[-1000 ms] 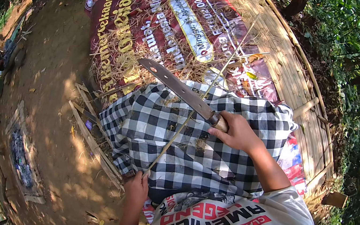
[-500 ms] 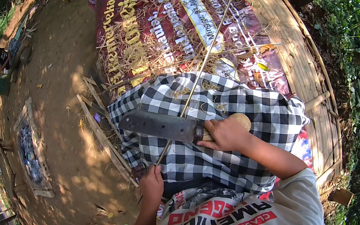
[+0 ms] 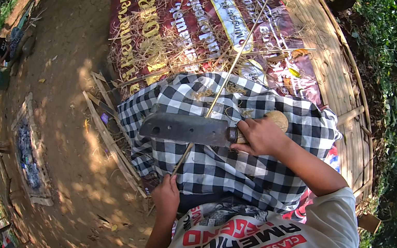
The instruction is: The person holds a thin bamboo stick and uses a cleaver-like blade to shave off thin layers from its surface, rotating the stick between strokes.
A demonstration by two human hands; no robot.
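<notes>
My right hand (image 3: pixel 262 137) is wrapped round the pale wooden handle of a broad, dark-bladed cleaver (image 3: pixel 186 130) with several holes along the blade. The blade points left and lies across a long, thin strip of bamboo or cane (image 3: pixel 229 72). In my left hand (image 3: pixel 166 196), the near end of the strip is pinched at the left of my lap. From there the strip slants away to the far right, passing beneath the blade. A black-and-white checked cloth (image 3: pixel 265 176) covers my lap under both, with a few shavings on it.
Ahead, a maroon printed banner (image 3: pixel 163 40) strewn with curly shavings lies on a bamboo-slat platform (image 3: pixel 325 50). Split wood strips (image 3: pixel 112 143) rest at my left, beside bare ground. A framed ash pit (image 3: pixel 29 152) lies farther left; a person (image 3: pixel 1 46) is at the far left.
My right hand and the cleaver have shifted a little to the right along with the blade's crossing of the strip. My left hand keeps its grip in nearly the same place.
</notes>
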